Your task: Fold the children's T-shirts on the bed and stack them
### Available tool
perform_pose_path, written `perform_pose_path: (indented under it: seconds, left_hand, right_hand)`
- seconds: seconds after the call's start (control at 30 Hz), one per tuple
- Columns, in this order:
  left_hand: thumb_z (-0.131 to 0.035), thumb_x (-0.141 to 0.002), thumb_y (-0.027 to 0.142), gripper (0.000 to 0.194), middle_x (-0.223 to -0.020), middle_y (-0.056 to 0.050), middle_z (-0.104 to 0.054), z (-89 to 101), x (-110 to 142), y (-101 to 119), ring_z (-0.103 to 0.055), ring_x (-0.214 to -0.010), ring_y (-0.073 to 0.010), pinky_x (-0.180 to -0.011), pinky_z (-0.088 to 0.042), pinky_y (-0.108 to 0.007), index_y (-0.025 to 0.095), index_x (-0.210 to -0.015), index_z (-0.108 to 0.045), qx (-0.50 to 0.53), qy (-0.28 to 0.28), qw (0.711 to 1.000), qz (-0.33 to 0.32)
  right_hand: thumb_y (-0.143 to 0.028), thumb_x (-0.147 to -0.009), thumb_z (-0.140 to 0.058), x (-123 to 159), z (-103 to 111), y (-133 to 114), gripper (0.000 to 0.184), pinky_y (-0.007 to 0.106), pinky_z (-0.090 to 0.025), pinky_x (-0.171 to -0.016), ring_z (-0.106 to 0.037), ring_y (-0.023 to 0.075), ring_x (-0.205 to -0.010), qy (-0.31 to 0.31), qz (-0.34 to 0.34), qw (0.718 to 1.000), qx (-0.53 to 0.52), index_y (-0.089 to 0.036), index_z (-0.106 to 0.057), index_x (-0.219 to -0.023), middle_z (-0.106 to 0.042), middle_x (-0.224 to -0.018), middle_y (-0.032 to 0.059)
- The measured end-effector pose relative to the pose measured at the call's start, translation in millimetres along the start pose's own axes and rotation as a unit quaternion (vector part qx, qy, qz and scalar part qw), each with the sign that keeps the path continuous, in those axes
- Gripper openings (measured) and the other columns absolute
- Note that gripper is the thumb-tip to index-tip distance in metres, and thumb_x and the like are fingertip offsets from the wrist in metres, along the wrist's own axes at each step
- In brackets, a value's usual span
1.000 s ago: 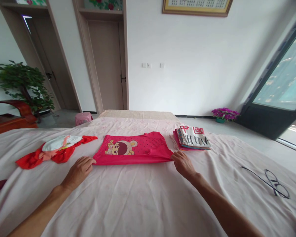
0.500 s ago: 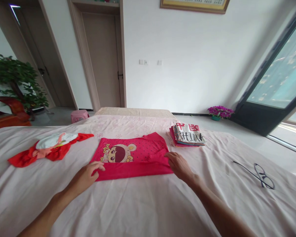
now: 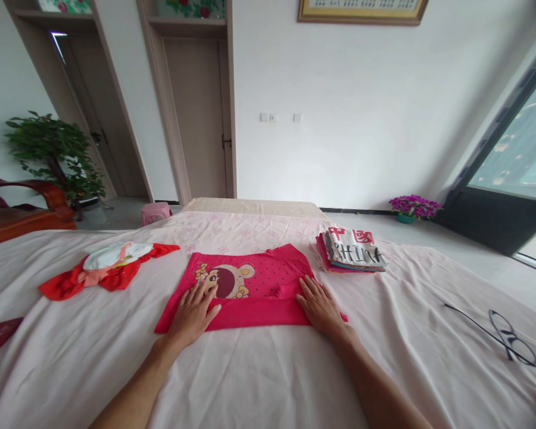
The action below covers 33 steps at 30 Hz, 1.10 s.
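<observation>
A bright pink shirt (image 3: pixel 259 313) with a cartoon face print and small dots lies partly folded on the bed-like surface, its near side turned over in a plain band. My left hand (image 3: pixel 192 313) rests flat on its left part, fingers spread, covering some of the print. On the right part lies my right hand (image 3: pixel 319 304), palm down with fingers extended, over the shirt's edge. Neither hand grips the cloth. Just beyond my right hand sits a stack of folded clothes (image 3: pixel 351 250), topped by a white piece with red and black lettering.
A red and white garment (image 3: pixel 111 268) lies crumpled at the left. Black-framed glasses (image 3: pixel 504 336) rest on the pale sheet (image 3: pixel 259 381) at the right. A dark red item (image 3: pixel 0 336) shows at the left edge. Beyond stand a pink stool (image 3: pixel 156 213) and a wooden chair (image 3: pixel 36 199).
Both hands have come down from a raised, curled pose and now press flat on the shirt. The left hand has moved right. The view has shifted slightly left.
</observation>
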<state>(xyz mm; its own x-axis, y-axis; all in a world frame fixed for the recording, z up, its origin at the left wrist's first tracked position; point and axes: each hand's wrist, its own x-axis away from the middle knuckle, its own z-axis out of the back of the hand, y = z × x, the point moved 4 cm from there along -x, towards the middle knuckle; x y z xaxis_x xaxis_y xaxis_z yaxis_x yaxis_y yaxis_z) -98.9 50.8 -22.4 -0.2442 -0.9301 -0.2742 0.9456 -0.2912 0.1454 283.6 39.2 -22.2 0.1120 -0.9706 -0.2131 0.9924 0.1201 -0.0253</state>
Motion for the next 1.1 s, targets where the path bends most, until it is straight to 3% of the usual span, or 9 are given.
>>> perform_pose_path:
  seconds: [0.1, 0.2, 0.37, 0.73, 0.93, 1.1]
  left_hand:
    - [-0.04, -0.095, 0.034, 0.042, -0.142, -0.006, -0.055, 8.4, -2, -14, -0.046, -0.134, -0.0221, -0.112, -0.032, -0.039, 0.024, -0.13, -0.06, 0.011, 0.021, 0.999, 0.023]
    - [-0.04, -0.092, 0.022, 0.039, -0.128, -0.007, -0.064, 21.7, 3, -34, -0.057, -0.119, -0.0206, -0.105, -0.038, -0.035, 0.021, -0.123, -0.064, -0.02, 0.06, 0.993, 0.095]
    - [-0.048, -0.091, 0.038, 0.034, -0.108, -0.008, -0.068, 39.3, 18, -53, -0.062, -0.093, -0.0253, -0.079, -0.044, -0.035, 0.024, -0.117, -0.065, -0.096, 0.076, 0.974, 0.19]
    - [-0.048, -0.091, 0.023, 0.023, -0.099, -0.004, -0.067, 39.4, 13, -56, -0.063, -0.088, -0.0192, -0.075, -0.042, -0.03, 0.025, -0.1, -0.069, -0.064, 0.106, 0.982, 0.146]
    - [-0.045, -0.089, 0.018, 0.032, -0.115, -0.006, -0.068, 43.4, 12, -47, -0.062, -0.103, -0.0234, -0.094, -0.044, -0.037, 0.024, -0.11, -0.069, -0.048, 0.167, 0.981, 0.082]
    - [-0.043, -0.092, 0.032, 0.038, -0.13, -0.007, -0.064, 25.0, 5, -35, -0.058, -0.12, -0.0219, -0.108, -0.041, -0.033, 0.023, -0.122, -0.065, 0.041, 0.113, 0.992, 0.033]
  right_hand:
    - [-0.045, -0.1, -0.029, -1, 1, 1, 0.058, 0.046, -0.017, -0.118, -0.024, 0.0226, -0.146, -0.008, -0.016, 1.0, 0.002, -0.02, -0.033, -0.152, -0.028, -0.159, 0.0077]
    - [-0.045, -0.099, -0.03, -1, 1, 0, 0.058, 0.045, -0.016, -0.118, -0.025, 0.0218, -0.146, -0.009, -0.027, 1.0, -0.003, -0.021, -0.033, -0.152, -0.028, -0.159, 0.0071]
    - [-0.045, -0.099, -0.03, -1, 2, 0, 0.058, 0.044, -0.015, -0.118, -0.025, 0.0212, -0.146, -0.003, -0.037, 0.999, -0.015, -0.021, -0.034, -0.152, -0.03, -0.158, 0.0058]
    - [-0.045, -0.099, -0.03, 1, 5, -1, 0.06, 0.042, -0.013, -0.118, -0.026, 0.0211, -0.145, -0.008, -0.053, 0.998, -0.015, -0.018, -0.033, -0.152, -0.03, -0.158, 0.0072]
    - [-0.044, -0.099, -0.029, 1, 6, -1, 0.06, 0.042, -0.013, -0.118, -0.026, 0.0213, -0.145, -0.009, -0.063, 0.998, -0.023, -0.017, -0.033, -0.152, -0.029, -0.158, 0.0082]
    - [-0.041, -0.098, -0.034, 1, 10, -3, 0.059, 0.046, -0.014, -0.118, -0.027, 0.0246, -0.145, -0.001, -0.087, 0.996, -0.015, -0.016, -0.035, -0.151, -0.03, -0.157, 0.0101]
